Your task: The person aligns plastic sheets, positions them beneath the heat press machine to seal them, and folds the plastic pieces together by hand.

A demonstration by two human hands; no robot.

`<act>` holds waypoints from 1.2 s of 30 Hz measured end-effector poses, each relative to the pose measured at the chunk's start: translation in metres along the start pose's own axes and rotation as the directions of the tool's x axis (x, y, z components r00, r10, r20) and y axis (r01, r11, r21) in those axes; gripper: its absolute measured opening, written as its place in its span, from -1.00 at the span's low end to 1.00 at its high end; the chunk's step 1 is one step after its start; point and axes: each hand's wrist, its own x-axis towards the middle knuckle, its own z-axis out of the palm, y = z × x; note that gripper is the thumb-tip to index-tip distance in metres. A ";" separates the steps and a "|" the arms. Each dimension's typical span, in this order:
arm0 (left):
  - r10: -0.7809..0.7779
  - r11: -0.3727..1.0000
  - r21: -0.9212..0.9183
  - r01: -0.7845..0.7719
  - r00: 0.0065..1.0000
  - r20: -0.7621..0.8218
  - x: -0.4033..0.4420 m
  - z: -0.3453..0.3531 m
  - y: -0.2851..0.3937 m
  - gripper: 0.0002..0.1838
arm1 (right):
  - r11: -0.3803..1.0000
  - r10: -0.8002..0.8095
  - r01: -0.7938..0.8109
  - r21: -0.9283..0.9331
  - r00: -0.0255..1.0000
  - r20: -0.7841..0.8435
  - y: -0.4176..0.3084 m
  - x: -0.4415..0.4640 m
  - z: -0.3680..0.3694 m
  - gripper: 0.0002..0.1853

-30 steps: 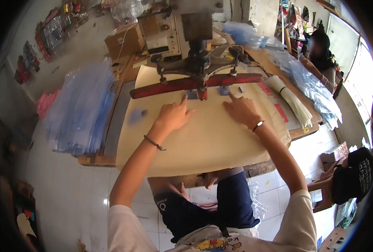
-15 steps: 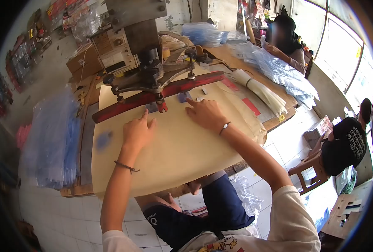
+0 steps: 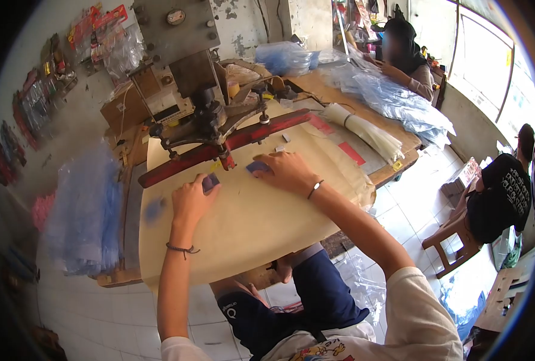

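My left hand [image 3: 190, 201] pinches a small dark blue piece [image 3: 210, 182] between thumb and fingers, just in front of the press's red bar [image 3: 183, 168]. Closed on a second small blue-purple piece [image 3: 256, 166] is my right hand [image 3: 290, 172], its fingertips over the piece's right side. Both pieces are over a tan sheet [image 3: 243, 231] that covers the work table. The red bar hangs from a dark metal press arm [image 3: 213, 123] beyond my hands. What the pieces are made of cannot be made out.
Stacked bluish plastic sheets [image 3: 84, 210] hang at the table's left. A bundle of whitish strips [image 3: 367, 133], a red patch [image 3: 352, 153] and a small pale block [image 3: 286, 138] are at right. One person [image 3: 400, 57] works behind plastic bags [image 3: 388, 99]; another [image 3: 499, 198] sits at far right.
My fingers, earlier outstretched at the pieces by the bar, have closed on them. Both pieces have come out from the bar toward me. The view has also shifted slightly.
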 end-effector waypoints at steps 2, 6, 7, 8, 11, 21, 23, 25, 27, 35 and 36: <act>0.019 1.000 -0.014 -0.018 1.000 0.005 0.000 0.000 -0.003 -0.52 | 1.000 0.004 -0.004 0.002 0.999 0.046 0.003 0.000 -0.001 -0.53; 0.034 0.991 -0.136 -0.021 0.995 0.093 0.000 -0.016 0.004 -0.48 | 0.999 0.039 -0.041 0.015 0.994 0.103 -0.007 -0.004 -0.011 -0.50; 0.062 0.988 -0.147 -0.048 0.994 0.090 0.000 -0.015 0.003 -0.46 | 1.000 0.026 -0.027 0.009 0.995 0.096 -0.008 -0.005 -0.014 -0.50; 0.089 0.984 -0.160 -0.073 0.992 0.093 0.000 -0.013 0.002 -0.45 | 1.000 0.016 -0.017 0.006 0.995 0.094 -0.008 -0.006 -0.015 -0.50; 0.107 0.971 -0.227 -0.071 0.983 0.151 0.000 -0.024 0.009 -0.43 | 0.999 -0.021 0.018 0.043 0.997 0.073 0.001 -0.004 -0.005 -0.52; 0.190 0.920 -0.369 -0.127 0.972 0.137 0.002 -0.022 0.005 -0.42 | 0.974 -0.136 0.109 0.199 0.983 0.123 0.009 -0.001 -0.002 -0.57; 0.207 0.909 -0.394 -0.134 0.967 0.149 0.002 -0.021 0.005 -0.44 | 0.955 -0.204 0.174 0.238 0.974 0.104 0.009 -0.001 -0.001 -0.56; 0.239 0.891 -0.426 -0.160 0.961 0.139 0.001 -0.021 0.008 -0.44 | 0.934 -0.200 0.144 0.326 0.969 0.144 -0.001 -0.004 -0.008 -0.51; 0.273 0.876 -0.444 -0.190 0.953 0.130 0.003 -0.022 0.013 -0.42 | 0.904 -0.217 0.137 0.406 0.963 0.158 -0.005 -0.003 -0.010 -0.46; 0.354 0.788 -0.587 -0.188 0.917 0.182 0.000 -0.026 0.035 -0.35 | 0.853 -0.211 0.060 0.518 0.948 0.238 -0.010 -0.001 -0.001 -0.29; 0.354 0.781 -0.600 -0.174 0.914 0.196 0.001 -0.026 0.035 -0.36 | 0.850 -0.222 0.087 0.520 0.954 0.203 -0.011 -0.001 0.000 -0.29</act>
